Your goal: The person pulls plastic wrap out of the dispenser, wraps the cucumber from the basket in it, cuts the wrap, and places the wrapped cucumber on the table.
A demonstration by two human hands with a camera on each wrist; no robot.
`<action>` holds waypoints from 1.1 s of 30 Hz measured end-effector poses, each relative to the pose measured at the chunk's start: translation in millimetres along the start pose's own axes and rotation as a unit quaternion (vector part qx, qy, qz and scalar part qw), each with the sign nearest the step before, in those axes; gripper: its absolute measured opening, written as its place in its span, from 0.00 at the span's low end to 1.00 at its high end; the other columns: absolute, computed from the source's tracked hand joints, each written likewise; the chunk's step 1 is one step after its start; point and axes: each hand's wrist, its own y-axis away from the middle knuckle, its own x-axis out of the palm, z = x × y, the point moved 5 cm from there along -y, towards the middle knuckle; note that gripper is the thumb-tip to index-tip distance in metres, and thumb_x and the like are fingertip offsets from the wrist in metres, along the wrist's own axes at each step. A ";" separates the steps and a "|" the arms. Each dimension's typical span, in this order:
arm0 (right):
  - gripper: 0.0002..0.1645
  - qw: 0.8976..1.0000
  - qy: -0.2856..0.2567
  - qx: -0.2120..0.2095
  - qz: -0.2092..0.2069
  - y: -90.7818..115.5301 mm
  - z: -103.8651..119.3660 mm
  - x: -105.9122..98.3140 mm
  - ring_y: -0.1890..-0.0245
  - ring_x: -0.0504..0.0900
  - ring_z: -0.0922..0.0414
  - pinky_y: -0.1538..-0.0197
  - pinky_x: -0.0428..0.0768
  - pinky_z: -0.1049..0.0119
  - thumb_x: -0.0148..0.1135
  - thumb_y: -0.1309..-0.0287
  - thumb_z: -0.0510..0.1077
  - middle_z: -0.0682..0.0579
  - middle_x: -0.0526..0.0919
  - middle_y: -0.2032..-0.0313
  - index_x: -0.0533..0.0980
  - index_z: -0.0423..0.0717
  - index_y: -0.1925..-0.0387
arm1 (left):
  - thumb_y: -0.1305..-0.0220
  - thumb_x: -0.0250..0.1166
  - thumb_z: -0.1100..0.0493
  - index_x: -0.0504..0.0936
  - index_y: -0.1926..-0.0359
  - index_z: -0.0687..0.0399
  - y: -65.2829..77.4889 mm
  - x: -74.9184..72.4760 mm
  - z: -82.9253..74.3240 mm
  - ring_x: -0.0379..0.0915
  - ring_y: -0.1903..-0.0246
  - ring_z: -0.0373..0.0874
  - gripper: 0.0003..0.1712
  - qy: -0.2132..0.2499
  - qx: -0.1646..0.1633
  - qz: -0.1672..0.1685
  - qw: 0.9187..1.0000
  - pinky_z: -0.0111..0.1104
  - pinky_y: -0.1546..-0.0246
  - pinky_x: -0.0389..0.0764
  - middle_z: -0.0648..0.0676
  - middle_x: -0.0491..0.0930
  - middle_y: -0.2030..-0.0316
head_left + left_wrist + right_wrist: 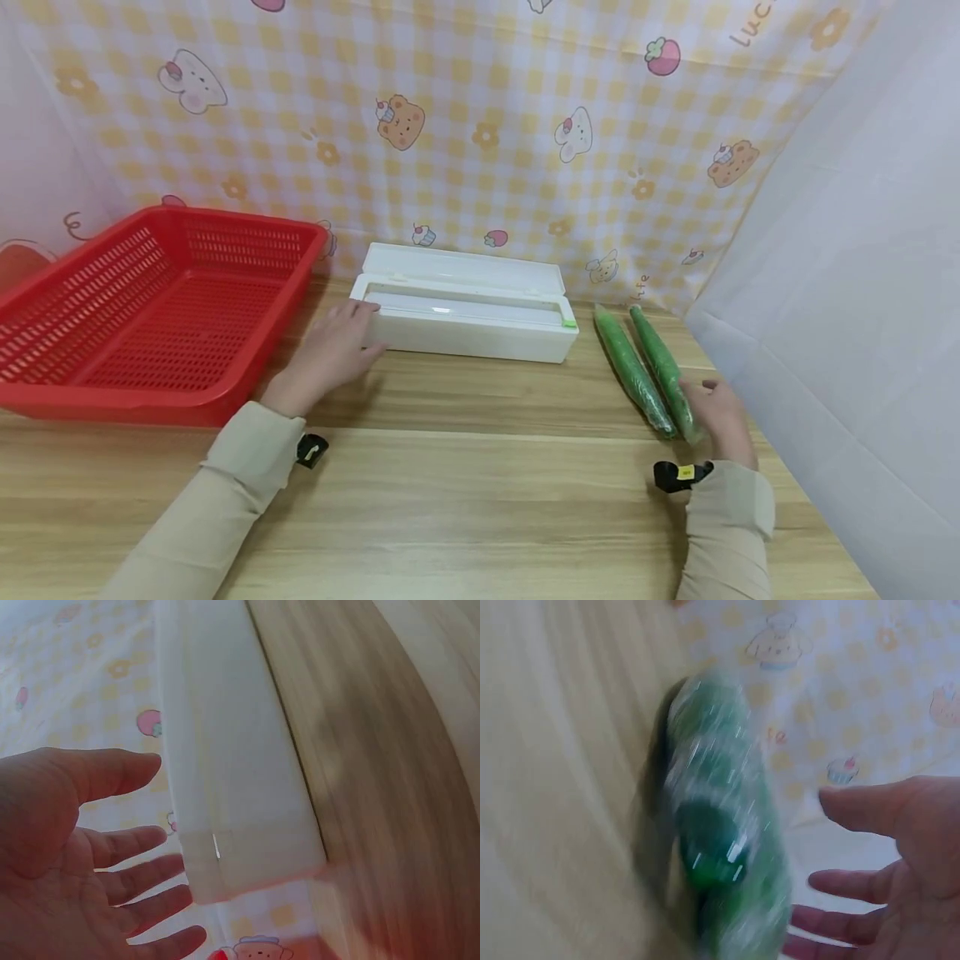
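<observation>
Two long cucumbers, wrapped in clear film, lie side by side at the right: the left cucumber (628, 367) and the right cucumber (662, 357). My right hand (722, 417) is beside the near end of the right one, thumb and fingers spread. The right wrist view shows the film-covered cucumbers (724, 787) blurred, fingertips right at their side. A long white cling film dispenser (472, 337) stands against the back cloth, its lid (465, 265) raised. My left hand (333, 350) is at its left end; in the left wrist view its fingers (142, 877) are extended near the dispenser.
A large red plastic basket (225, 400) with slotted walls stands on the left, close by my left forearm. Behind everything hangs a yellow checked cloth (480, 100) with cartoon prints. A white sheet (840, 317) borders the wooden table (465, 517) on the right.
</observation>
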 end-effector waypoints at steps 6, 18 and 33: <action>0.34 0.987 0.006 -0.124 -0.103 8.2 58.1 8.9 0.40 0.63 0.35 0.41 0.64 0.42 0.39 0.31 0.54 0.29 0.63 0.39 0.59 0.32 0.36 | 0.36 0.56 0.59 0.67 0.42 0.69 -5.5 -2.4 5.6 0.66 0.46 0.61 0.25 -0.033 0.027 -0.041 0.998 0.52 0.43 0.66 0.67 0.72 0.47; 0.40 0.944 0.087 -0.317 -0.026 8.5 129.0 111.3 0.33 0.53 0.35 0.35 0.56 0.41 0.47 0.33 0.49 0.33 0.48 0.31 0.42 0.39 0.29 | 0.36 0.55 0.61 0.74 0.46 0.65 -8.9 -0.5 4.2 0.72 0.56 0.55 0.19 -0.053 0.057 -0.061 0.995 0.46 0.51 0.75 0.63 0.78 0.55; 0.23 0.965 0.026 -0.212 -0.154 -14.0 154.4 93.8 0.51 0.71 0.41 0.48 0.70 0.47 0.46 0.32 0.50 0.38 0.70 0.52 0.75 0.33 0.56 | 0.37 0.58 0.57 0.81 0.61 0.56 -39.2 -14.4 19.4 0.72 0.75 0.54 0.09 -0.023 -0.065 -0.158 0.985 0.42 0.76 0.74 0.60 0.81 0.71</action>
